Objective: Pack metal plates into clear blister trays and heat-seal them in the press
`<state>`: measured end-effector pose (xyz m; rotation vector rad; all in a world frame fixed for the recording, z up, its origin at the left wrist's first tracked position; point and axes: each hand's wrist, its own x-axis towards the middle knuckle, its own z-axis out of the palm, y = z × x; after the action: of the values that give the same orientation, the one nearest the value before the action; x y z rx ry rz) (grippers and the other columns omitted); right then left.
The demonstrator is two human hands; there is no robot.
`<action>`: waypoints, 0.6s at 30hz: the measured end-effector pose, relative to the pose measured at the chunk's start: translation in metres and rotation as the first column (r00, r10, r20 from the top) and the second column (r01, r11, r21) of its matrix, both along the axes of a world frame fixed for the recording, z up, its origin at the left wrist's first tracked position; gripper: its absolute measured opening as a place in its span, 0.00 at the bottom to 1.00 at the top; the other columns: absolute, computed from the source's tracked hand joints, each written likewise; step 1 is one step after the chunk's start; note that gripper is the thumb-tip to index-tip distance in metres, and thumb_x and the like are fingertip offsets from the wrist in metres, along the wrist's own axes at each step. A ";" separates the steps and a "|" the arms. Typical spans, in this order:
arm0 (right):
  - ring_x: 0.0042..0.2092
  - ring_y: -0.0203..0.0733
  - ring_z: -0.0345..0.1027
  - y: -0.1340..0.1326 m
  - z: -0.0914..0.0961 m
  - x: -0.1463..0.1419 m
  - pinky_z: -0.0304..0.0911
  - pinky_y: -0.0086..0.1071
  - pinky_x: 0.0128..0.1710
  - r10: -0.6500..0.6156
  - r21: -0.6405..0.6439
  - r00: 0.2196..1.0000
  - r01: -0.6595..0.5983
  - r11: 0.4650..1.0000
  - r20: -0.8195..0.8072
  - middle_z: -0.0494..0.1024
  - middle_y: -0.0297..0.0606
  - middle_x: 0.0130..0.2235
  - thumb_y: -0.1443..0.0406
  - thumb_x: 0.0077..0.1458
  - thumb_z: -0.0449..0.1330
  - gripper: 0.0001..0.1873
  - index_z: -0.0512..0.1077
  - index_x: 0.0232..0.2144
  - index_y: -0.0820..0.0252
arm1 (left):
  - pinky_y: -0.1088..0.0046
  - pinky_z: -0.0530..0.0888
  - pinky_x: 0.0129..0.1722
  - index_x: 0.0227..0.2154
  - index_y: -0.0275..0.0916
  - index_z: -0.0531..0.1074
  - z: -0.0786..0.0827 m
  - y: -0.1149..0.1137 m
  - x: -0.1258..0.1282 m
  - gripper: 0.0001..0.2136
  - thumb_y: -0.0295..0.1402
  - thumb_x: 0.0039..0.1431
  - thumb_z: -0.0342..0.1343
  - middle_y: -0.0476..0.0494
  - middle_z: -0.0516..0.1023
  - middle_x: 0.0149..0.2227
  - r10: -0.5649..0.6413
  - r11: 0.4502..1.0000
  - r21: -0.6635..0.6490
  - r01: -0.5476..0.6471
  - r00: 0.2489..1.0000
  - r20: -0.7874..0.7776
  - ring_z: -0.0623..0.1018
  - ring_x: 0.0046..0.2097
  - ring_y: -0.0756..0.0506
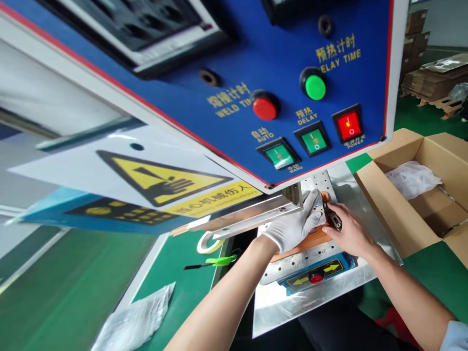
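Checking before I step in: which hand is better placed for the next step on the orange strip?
Probably the right hand: it grips a small dark tool at the orange strip, while the gloved left hand rests on the perforated metal plate.

The left hand (292, 229) wears a thin, matt white rubber glove (305, 219). Beneath it lies a perforated metal plate (305, 263) with a dull, smooth finish. Above it, the blue panel (234, 83) is glossy painted metal with shiny plastic buttons (265, 108). Beyond the right hand (351, 234), the box (398, 214) is matt cardboard holding crinkled plastic (413, 179).
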<state>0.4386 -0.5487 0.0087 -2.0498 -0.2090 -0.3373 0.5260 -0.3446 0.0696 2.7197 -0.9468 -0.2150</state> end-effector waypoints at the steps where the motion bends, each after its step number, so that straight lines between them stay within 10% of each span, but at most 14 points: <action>1: 0.65 0.54 0.72 0.000 0.001 0.000 0.68 0.50 0.67 -0.001 0.013 1.000 0.001 1.000 0.002 0.74 0.47 0.66 0.68 0.60 0.69 0.34 0.69 0.67 0.55 | 0.51 0.67 0.68 0.78 0.41 0.46 -0.001 0.000 0.000 0.35 0.53 0.77 0.39 0.30 0.54 0.77 -0.012 1.000 0.007 0.012 1.000 -0.013 0.68 0.71 0.32; 12: 0.64 0.58 0.72 0.000 -0.002 0.002 0.69 0.54 0.65 -0.037 -0.159 0.996 0.050 0.986 0.083 0.76 0.49 0.64 0.68 0.61 0.69 0.32 0.70 0.66 0.57 | 0.53 0.72 0.62 0.75 0.40 0.54 0.001 -0.014 0.002 0.32 0.50 0.76 0.41 0.31 0.71 0.68 -0.013 1.000 -0.004 0.013 1.000 0.023 0.76 0.65 0.31; 18: 0.77 0.58 0.49 0.026 0.029 -0.025 0.56 0.61 0.74 -0.040 -0.291 0.943 0.142 0.946 0.329 0.66 0.46 0.73 0.74 0.66 0.50 0.34 0.62 0.73 0.59 | 0.46 0.69 0.65 0.68 0.35 0.65 0.004 -0.014 -0.033 0.28 0.48 0.74 0.47 0.26 0.75 0.63 0.040 0.994 -0.105 -0.013 0.964 0.265 0.75 0.65 0.28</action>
<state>0.4131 -0.5223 0.0377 -2.3120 -0.3852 -0.7384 0.4930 -0.3586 0.0734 2.7080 -0.9586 0.2057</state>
